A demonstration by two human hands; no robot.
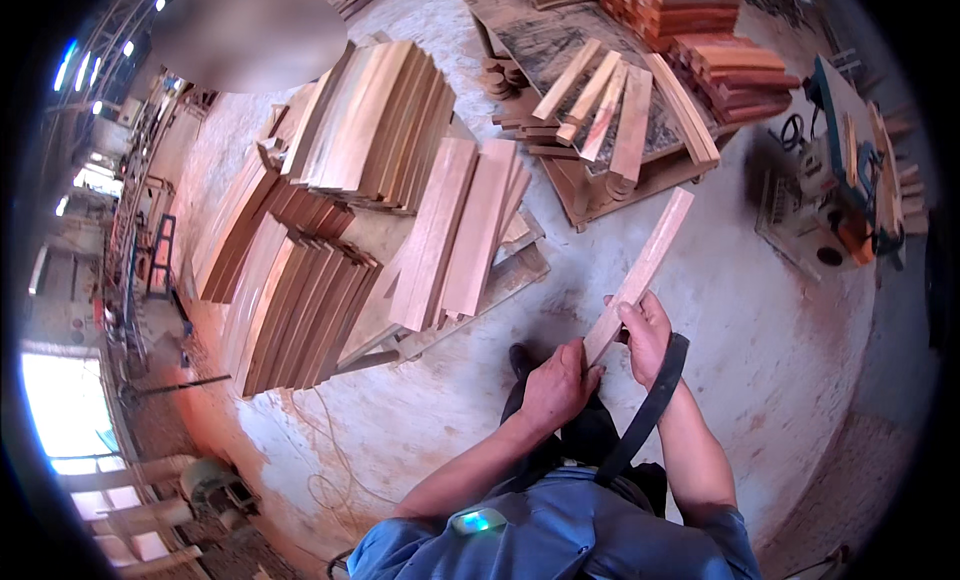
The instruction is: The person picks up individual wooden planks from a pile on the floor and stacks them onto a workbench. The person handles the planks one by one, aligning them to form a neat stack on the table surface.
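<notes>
A narrow, pale wooden strip [648,250] slants up and away to the right in front of my body. My left hand [556,385] is closed around its near end. A little farther up, my right hand [645,330] grips the same strip, thumb on top and fingers behind it. A black strap [650,400] passes across my right wrist and down toward my waist. Left of the strip, several wide planks [450,230] lie on a stack, apart from both hands.
Stacks of boards [370,120] and more boards [300,310] stand on the left. Ahead, a dark worktable [555,55] carries loose wood pieces [600,100] and reddish piles [735,75]. A machine [830,180] stands at the right. A thin cord [330,430] lies on the floor.
</notes>
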